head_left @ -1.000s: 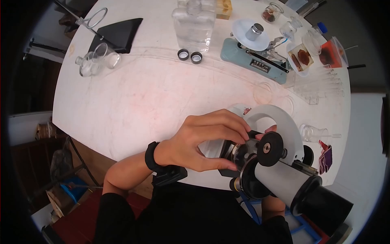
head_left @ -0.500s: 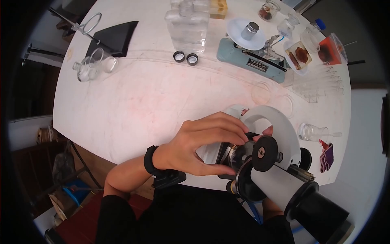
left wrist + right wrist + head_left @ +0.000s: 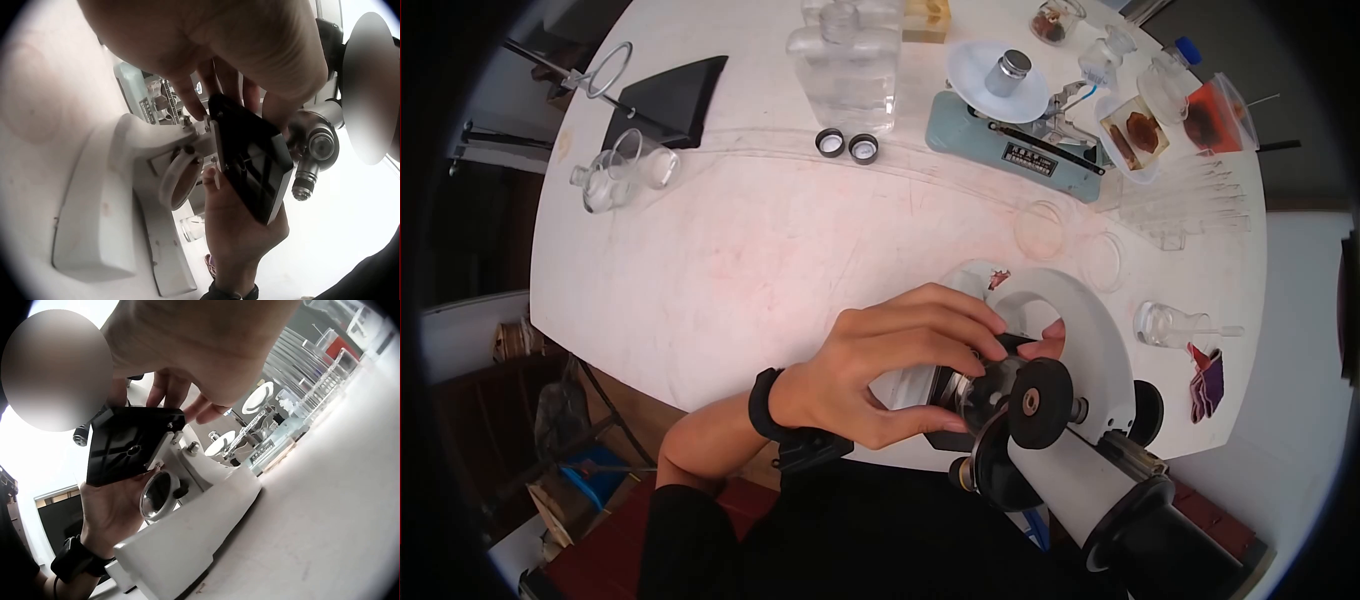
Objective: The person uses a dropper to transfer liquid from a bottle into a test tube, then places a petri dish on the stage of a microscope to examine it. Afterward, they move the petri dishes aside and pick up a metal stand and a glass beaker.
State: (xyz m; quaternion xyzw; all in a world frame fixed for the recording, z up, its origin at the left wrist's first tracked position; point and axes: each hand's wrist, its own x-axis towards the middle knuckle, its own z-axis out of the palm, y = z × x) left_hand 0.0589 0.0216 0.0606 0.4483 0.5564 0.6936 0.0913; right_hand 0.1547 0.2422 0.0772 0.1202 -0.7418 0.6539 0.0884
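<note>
Black stage (image 3: 253,156) between both grips (image 3: 880,365)

Black sleeves, black wrist straps.

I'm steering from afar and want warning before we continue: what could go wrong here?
The left hand works close to the objective lenses, so fingers might smudge or knock one. The microscope leans its eyepiece tube past the tabletop edge; the person's body could bump it. The glass beaker stands near the microscope, so a shift might hit it.
</note>
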